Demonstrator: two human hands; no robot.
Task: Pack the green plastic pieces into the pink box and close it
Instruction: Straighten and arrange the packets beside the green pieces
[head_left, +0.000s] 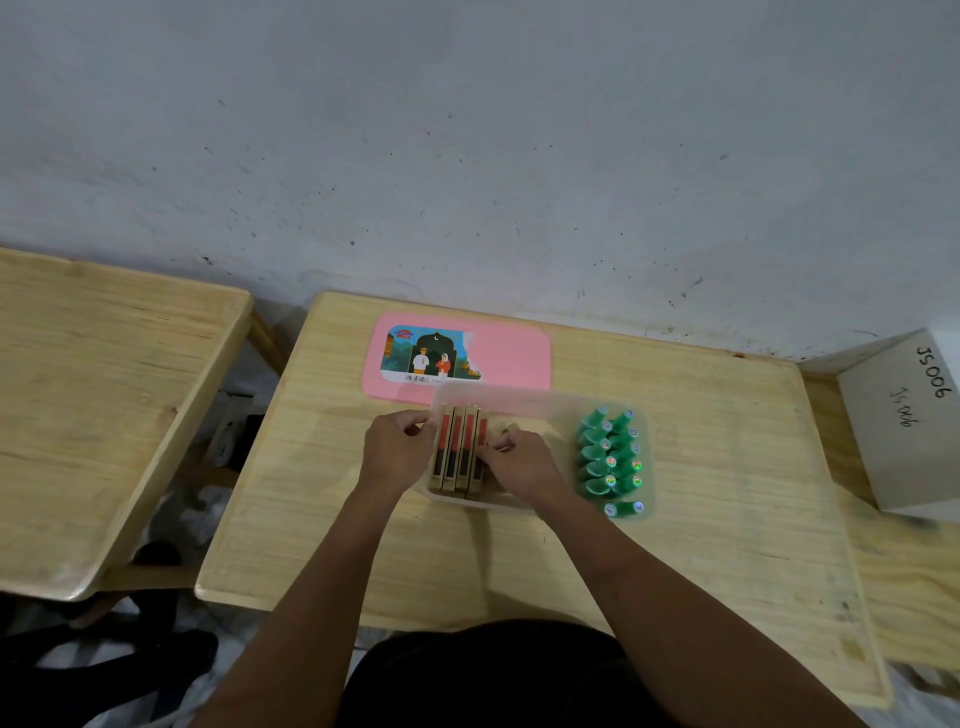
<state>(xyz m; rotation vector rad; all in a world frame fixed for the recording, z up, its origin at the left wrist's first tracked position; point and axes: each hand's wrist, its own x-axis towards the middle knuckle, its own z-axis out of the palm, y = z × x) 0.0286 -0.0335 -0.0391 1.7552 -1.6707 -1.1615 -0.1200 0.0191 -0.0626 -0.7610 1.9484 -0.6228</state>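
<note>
Both hands work on the flat packs at the left end of the clear box, while the green pieces lie packed at its right end.

On the table (519, 561), the left hand (397, 449) pinches the outer edge of the row of upright flat packs (460, 449), fingers closed on it; the right hand (519, 457) presses curled fingers against the row's other side. The clear box (524, 397) sits mid-table; its pink lid (511, 353) lies flat behind it, near the table's far edge, still off. The green pieces (610, 457) lie stacked in rows just right of the right hand, untouched by either hand. They look light, stiff and smooth, probably slippery; pinching one across its body seems safest.
</note>
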